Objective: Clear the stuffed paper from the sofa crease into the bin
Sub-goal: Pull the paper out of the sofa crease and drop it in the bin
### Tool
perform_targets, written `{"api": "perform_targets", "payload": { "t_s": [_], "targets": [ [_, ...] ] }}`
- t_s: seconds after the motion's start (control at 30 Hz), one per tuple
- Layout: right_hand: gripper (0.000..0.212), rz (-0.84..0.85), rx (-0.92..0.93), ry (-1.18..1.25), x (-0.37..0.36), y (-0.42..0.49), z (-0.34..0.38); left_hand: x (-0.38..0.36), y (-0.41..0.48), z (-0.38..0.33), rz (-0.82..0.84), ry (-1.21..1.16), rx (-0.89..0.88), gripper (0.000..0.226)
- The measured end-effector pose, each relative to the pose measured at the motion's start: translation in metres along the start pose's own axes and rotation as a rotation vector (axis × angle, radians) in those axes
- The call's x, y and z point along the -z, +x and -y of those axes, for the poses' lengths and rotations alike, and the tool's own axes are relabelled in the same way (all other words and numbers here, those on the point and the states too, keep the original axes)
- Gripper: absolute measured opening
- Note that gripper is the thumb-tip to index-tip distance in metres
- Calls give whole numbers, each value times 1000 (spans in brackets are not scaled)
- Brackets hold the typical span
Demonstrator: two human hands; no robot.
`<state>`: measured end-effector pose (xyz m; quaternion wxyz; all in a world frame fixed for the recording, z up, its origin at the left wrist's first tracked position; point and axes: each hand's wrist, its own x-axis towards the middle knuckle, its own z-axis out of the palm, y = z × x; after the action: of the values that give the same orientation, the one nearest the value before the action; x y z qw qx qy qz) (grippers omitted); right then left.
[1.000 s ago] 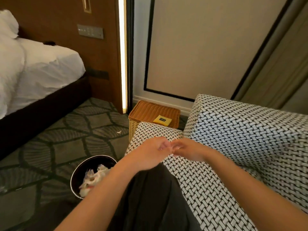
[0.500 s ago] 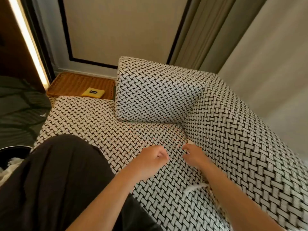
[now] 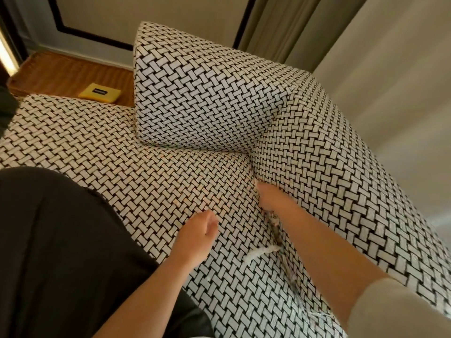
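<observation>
Beside beige curtains (image 3: 280, 28), black-and-white woven sofa (image 3: 195, 98)

No legible text, number or brand is showing in the head view. The yellow packet (image 3: 100, 93) lying on the wicker tray (image 3: 61, 76) is carrying a small dark label. Its lettering is appearing too small to read.

L hand (image 3: 199, 231) loosely curled, idle; R hand (image 3: 268, 198) fingers hidden.

The woven sofa (image 3: 122, 142) holds white paper (image 3: 260, 252) (in its crease).
</observation>
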<state>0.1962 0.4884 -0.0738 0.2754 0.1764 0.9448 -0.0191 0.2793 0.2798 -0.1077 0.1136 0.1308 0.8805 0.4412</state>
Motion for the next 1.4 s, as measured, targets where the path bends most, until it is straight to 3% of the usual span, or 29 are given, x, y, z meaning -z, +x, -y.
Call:
{"api": "perform_targets", "payload": {
  "t_s": [0.13, 0.33, 0.47, 0.57, 0.67, 0.8, 0.93, 1.03, 1.13, 1.3, 1.4],
  "targets": [
    [38, 76, -21, -208, 8, 14, 12, -4, 2, 5, 51, -13, 1, 16],
    [28, 31, 11, -268, 16, 25, 17, -1, -1, 9, 56, -76, 18, 15],
    [9, -1, -6, -304, 12, 22, 17, 1, -3, 9, 44, -89, 34, 17],
    [24, -66, 29, -186, 9, 19, 8, 0, -2, 9, 48, -90, 47, 19],
    [20, -144, 9, 158, 17, 0, 7, 0, -2, 6, 64, -138, 43, 22],
    [16, -56, 173, 539, 19, -55, 24, 3, -1, -3, 142, -454, 131, 25],
    [13, 78, 305, 609, -6, -100, 48, 16, -2, -13, 278, -993, 305, 36],
    [17, 89, 388, 668, -27, -119, 68, 22, -6, -14, 358, -1149, 351, 48],
    [13, 68, 358, 743, -39, -124, 75, 25, -7, -14, 252, -1045, 449, 31],
    [23, 298, 477, 873, -37, -135, 56, 23, -7, -10, 79, -809, 534, 27],
    [28, 79, 354, 827, -35, -130, 31, 23, -7, -8, 56, -751, 552, 34]
  ]
}}
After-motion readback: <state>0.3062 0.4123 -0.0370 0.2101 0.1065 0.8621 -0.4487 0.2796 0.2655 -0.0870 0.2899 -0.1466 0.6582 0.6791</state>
